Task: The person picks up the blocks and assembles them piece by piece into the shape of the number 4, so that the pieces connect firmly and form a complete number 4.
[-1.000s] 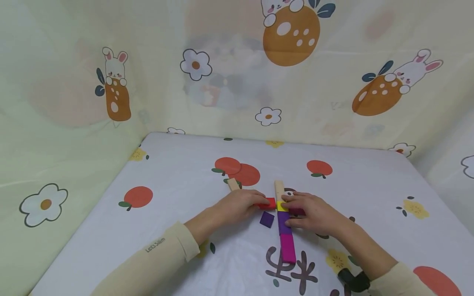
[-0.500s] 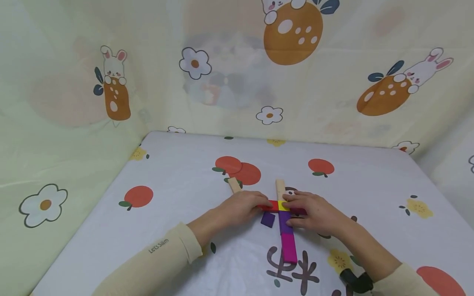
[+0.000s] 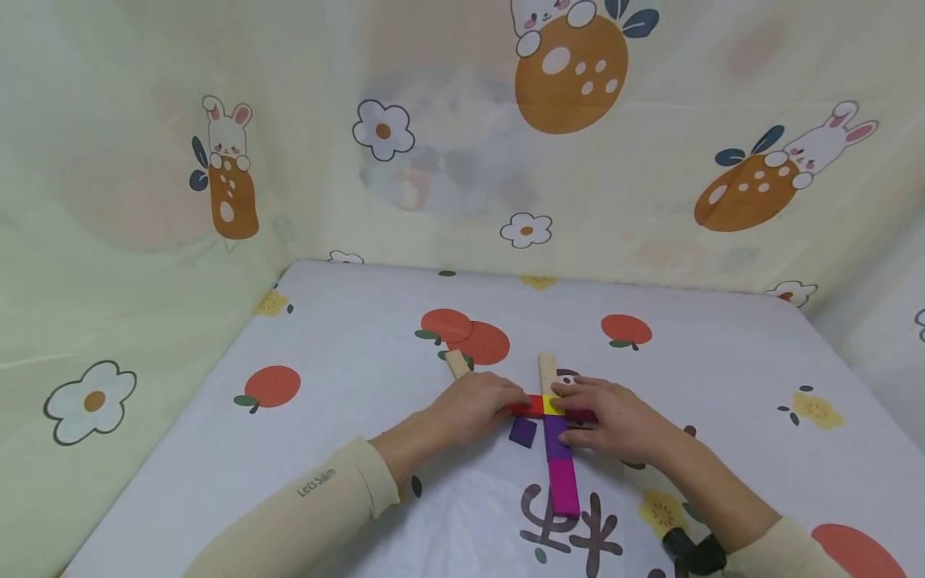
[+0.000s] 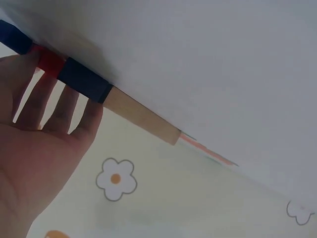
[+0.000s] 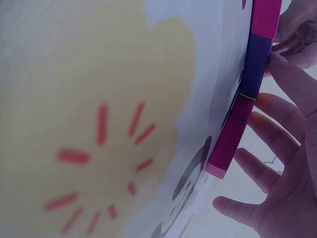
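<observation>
My left hand (image 3: 473, 404) pinches the red block (image 3: 531, 406), whose right end meets the yellow block (image 3: 552, 405). Above the yellow one lies a plain wood block (image 3: 547, 372); below it come a purple block (image 3: 556, 437) and a magenta block (image 3: 564, 488), forming a row. My right hand (image 3: 614, 413) touches the row from the right, its fingers spread, the thumb at the purple block. Partly under it lies a dark magenta block (image 5: 231, 131). A dark purple block (image 3: 523, 432) sits loose by the red one.
Another plain wood block (image 3: 457, 364) lies past my left hand. In the left wrist view a dark blue block (image 4: 84, 79) shows beside the fingers. A printed cloth (image 3: 347, 321) covers the table, with patterned curtains (image 3: 448, 185) behind.
My left hand has brought the red block slightly nearer and to the right, closing the small gap to the yellow block. My right hand stays nearly still on the row.
</observation>
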`<state>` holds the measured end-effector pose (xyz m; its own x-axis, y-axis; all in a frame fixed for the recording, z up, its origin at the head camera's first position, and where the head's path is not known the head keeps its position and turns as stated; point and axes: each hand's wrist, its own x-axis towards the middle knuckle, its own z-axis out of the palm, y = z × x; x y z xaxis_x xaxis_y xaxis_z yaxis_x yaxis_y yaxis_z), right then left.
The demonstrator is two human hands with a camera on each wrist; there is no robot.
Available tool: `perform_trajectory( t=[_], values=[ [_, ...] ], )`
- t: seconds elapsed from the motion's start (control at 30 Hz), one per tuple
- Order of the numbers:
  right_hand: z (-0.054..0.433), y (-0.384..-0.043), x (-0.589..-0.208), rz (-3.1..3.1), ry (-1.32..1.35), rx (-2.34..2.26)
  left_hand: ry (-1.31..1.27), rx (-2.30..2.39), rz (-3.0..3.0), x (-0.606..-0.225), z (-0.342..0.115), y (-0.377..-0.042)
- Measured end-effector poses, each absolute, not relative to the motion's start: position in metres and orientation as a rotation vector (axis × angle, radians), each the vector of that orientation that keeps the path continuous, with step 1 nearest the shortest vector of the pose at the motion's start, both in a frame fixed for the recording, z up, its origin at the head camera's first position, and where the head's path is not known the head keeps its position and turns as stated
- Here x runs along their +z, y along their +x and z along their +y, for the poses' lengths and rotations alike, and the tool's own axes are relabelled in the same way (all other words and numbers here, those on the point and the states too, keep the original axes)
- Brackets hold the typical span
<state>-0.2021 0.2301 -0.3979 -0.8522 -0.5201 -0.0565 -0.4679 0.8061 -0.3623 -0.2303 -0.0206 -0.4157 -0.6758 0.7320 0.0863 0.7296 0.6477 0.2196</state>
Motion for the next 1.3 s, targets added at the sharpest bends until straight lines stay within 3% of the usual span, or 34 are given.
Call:
perform_trajectory(
  t=[0.6,1.3],
  values=[
    [0.231,-0.203,-0.398,2.841,-0.794,-0.501,1.220,0.294,2.925,-0.416,-0.018,-0.229],
    [0.229,-0.204,-0.392,2.817,-0.764,-0.489,1.031,0.240,2.914,-0.399,-0.055,-0.232]
  ],
)
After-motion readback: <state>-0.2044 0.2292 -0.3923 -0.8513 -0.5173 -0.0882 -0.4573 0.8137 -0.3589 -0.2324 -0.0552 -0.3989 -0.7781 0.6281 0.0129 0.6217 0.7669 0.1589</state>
